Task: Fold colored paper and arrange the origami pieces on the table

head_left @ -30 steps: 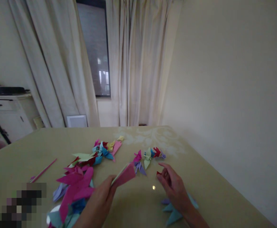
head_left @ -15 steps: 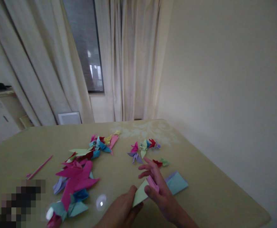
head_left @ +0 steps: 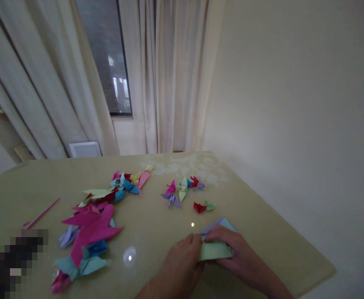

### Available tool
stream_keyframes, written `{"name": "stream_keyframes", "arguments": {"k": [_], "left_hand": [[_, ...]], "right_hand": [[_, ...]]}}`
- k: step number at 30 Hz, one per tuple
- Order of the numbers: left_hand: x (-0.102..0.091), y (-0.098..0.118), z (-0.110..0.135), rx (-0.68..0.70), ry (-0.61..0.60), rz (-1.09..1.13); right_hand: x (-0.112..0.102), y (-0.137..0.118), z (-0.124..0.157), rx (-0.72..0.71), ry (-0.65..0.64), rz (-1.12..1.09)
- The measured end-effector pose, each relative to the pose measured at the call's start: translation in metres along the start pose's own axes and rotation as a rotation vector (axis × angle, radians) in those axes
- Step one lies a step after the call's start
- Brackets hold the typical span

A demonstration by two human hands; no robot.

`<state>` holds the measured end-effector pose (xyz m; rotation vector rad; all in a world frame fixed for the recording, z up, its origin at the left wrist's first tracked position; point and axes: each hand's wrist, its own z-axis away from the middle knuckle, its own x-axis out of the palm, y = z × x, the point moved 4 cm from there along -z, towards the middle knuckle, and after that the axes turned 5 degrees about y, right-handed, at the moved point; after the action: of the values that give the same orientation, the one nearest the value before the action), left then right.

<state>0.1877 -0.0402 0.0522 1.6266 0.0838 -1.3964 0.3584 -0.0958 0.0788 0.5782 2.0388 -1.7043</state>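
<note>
My left hand (head_left: pixel 183 261) and my right hand (head_left: pixel 236 255) both press on a folded pale green paper (head_left: pixel 215 250) lying on the table (head_left: pixel 157 220) near its front right. The fingers of both hands are closed over the paper's edges. Under it lie light blue and purple sheets (head_left: pixel 221 224), partly hidden by my right hand. Just beyond, a small red folded piece (head_left: pixel 198 207) and a small green one (head_left: pixel 210 205) sit on the table.
A cluster of small folded paper figures (head_left: pixel 182 189) lies further back. A long pile of pink, blue and green folded papers (head_left: pixel 91 224) runs along the left. A pink strip (head_left: pixel 41 212) lies far left. The table's right edge is close to a wall; curtains hang behind.
My hands brought the green paper down and to the right, from held up in the air to flat on the table atop the blue sheet. The view shifted right.
</note>
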Motion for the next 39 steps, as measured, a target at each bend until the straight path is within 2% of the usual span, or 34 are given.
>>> {"name": "stream_keyframes", "arguments": {"k": [2,4,7,10,13,15,17,18,20,22,23,25,28,31,36,39], "left_hand": [[0.006,0.003,-0.007,0.076,0.027,0.123],[0.012,0.006,-0.015,0.080,0.034,0.157],[0.016,0.014,-0.023,0.064,0.029,0.087],[0.010,0.012,-0.016,0.056,0.056,-0.027],[-0.009,-0.022,0.013,0.018,0.162,-0.172],[-0.031,-0.064,0.042,-0.071,0.310,-0.274],[-0.061,-0.112,0.074,-0.230,0.522,-0.399],[-0.075,-0.135,0.088,-0.320,0.597,-0.482],[-0.097,-0.174,0.109,-0.498,0.632,-0.627],[-0.111,-0.205,0.119,-0.666,0.565,-0.671],[-0.114,-0.216,0.120,-0.702,0.531,-0.654],[-0.118,-0.226,0.114,-0.670,0.503,-0.588],[-0.122,-0.225,0.105,-0.576,0.543,-0.514],[-0.126,-0.222,0.101,-0.573,0.566,-0.474],[-0.140,-0.202,0.105,-0.520,0.732,-0.396],[-0.145,-0.173,0.099,-0.371,0.822,-0.219]], "right_hand": [[-0.018,0.011,0.001,0.036,0.033,0.020],[-0.034,0.024,0.001,0.096,0.065,0.047],[-0.052,0.046,-0.005,0.139,0.058,0.069],[-0.064,0.067,-0.011,0.118,0.010,0.095],[-0.075,0.090,-0.007,0.101,0.040,0.199],[-0.081,0.099,-0.002,0.096,0.108,0.280],[-0.080,0.098,-0.002,0.083,0.151,0.316],[-0.075,0.092,-0.004,0.071,0.153,0.314],[-0.060,0.072,-0.017,0.031,0.118,0.281],[-0.037,0.042,-0.035,-0.033,0.052,0.239],[-0.024,0.025,-0.045,-0.074,0.012,0.225],[0.002,-0.009,-0.064,-0.172,-0.060,0.217],[0.033,-0.055,-0.085,-0.375,-0.126,0.216],[0.056,-0.085,-0.098,-0.521,-0.173,0.209],[0.086,-0.107,-0.115,-0.641,-0.198,0.301],[0.102,-0.112,-0.129,-0.682,-0.128,0.390]]}}
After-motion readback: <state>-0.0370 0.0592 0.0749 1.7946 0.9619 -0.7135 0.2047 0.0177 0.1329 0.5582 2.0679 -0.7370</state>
